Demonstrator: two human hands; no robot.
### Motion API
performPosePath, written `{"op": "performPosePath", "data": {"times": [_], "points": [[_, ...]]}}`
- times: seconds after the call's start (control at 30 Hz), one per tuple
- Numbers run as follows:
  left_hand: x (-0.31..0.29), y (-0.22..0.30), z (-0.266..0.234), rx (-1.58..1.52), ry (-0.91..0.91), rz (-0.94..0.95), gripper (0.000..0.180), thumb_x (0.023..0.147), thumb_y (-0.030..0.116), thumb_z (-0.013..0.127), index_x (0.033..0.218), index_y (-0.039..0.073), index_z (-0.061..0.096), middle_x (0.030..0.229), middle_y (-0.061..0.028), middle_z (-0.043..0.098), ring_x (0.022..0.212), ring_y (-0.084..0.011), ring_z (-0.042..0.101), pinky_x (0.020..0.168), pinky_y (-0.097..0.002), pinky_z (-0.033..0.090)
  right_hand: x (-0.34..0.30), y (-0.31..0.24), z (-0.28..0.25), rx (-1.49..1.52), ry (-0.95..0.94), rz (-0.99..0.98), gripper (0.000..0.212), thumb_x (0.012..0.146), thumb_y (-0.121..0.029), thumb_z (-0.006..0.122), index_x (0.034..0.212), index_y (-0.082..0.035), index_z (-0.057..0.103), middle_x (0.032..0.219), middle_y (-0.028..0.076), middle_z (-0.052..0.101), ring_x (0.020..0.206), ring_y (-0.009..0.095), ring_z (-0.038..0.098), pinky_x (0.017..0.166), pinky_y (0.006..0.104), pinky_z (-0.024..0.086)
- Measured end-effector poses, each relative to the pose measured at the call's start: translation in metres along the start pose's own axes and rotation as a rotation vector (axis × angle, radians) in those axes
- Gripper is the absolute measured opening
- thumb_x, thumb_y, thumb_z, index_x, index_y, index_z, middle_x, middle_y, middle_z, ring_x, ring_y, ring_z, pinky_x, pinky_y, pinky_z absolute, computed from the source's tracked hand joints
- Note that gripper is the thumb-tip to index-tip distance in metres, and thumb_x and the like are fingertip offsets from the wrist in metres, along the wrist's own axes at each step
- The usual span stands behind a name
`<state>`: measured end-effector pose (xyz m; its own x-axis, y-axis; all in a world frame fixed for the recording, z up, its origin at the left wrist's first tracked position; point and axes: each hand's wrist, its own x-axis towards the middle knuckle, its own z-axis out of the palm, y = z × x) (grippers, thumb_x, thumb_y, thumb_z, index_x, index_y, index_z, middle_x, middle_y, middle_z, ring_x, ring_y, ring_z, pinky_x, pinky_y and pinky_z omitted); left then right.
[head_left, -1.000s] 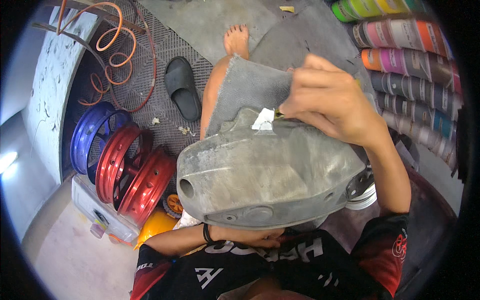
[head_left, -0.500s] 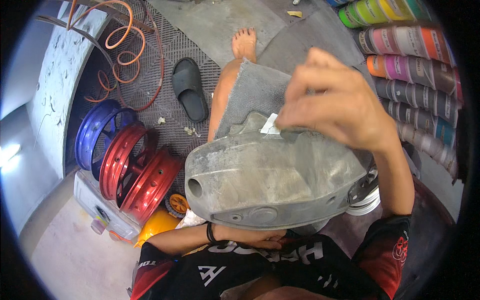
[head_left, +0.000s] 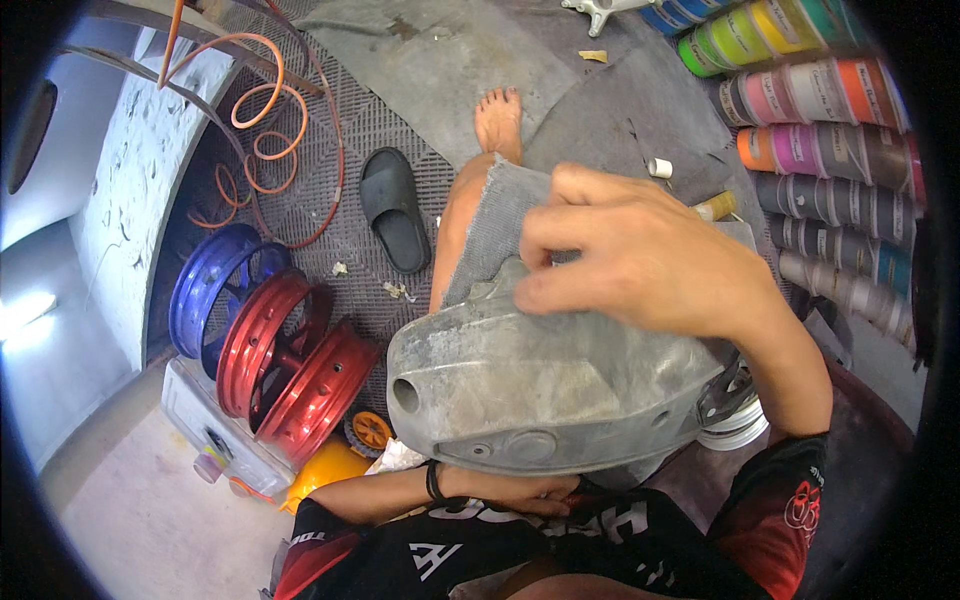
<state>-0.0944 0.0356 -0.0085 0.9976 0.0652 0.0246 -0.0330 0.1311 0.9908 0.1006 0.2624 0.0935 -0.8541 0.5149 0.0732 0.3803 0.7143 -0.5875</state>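
Observation:
A large grey metal casing (head_left: 540, 385), scuffed and with a round hole at its left end, lies across my lap. Over its far edge reaches my right hand (head_left: 640, 260), with bent fingers and fingertips down at the surface. Whatever those fingers hold is hidden beneath them. My left hand (head_left: 535, 490) rests under the casing's near side, against my dark shirt. Its fingers lie fairly flat, partly in shadow, with nothing visible in them. Rough grey cloth (head_left: 500, 225) covers my leg just beyond the casing.
On the left stand a blue wheel rim (head_left: 215, 295) and two red wheel rims (head_left: 310, 395). A black slipper (head_left: 393, 210) and a coiled orange hose (head_left: 270, 120) are farther out. Stacked paint jars (head_left: 815, 90) line the right side. A small white roll (head_left: 660, 168) sits on the floor.
My right hand has come down and leftward onto the casing's far edge. A small white piece seen at its fingertips is now out of sight. The whole view has shifted slightly.

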Motion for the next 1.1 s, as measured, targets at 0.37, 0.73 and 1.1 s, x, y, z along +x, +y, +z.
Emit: {"op": "performPosePath", "data": {"times": [0.37,0.73,1.1], "points": [[-0.007,0.028,-0.001,0.242,0.173,-0.009,0.028,0.097,0.033,0.066,0.095,0.007,0.055,0.082,-0.0119,0.058,0.079,-0.0321,0.063,0.067,-0.0431,0.048,-0.013,0.01,-0.01,-0.048,0.179,0.074,0.021,0.074,-0.007,0.077,0.094,-0.01,0.074,0.088,0.003,0.063,0.081,0.025,0.058,0.07,0.0343,0.048],[-0.068,0.157,-0.136,0.476,0.848,-0.168,0.011,0.089,0.016,0.075,0.092,0.007,0.072,0.076,-0.0078,0.061,0.065,-0.0224,0.061,0.057,-0.0353,0.049,-0.068,-0.034,-0.024,0.162,0.573,0.346,0.022,0.079,-0.002,0.078,0.101,0.0,0.072,0.09,0.01,0.07,0.076,0.021,0.063,0.072,0.0303,0.047],[-0.023,0.113,-0.196,0.623,0.834,-0.41,0.019,0.087,0.021,0.078,0.096,0.004,0.077,0.078,-0.0048,0.059,0.066,-0.0131,0.051,0.062,-0.0282,0.042,-0.159,-0.071,0.003,0.316,0.928,0.508,0.024,0.092,-0.008,0.067,0.113,0.003,0.061,0.1,0.014,0.061,0.09,0.019,0.057,0.082,0.0306,0.045]]}}
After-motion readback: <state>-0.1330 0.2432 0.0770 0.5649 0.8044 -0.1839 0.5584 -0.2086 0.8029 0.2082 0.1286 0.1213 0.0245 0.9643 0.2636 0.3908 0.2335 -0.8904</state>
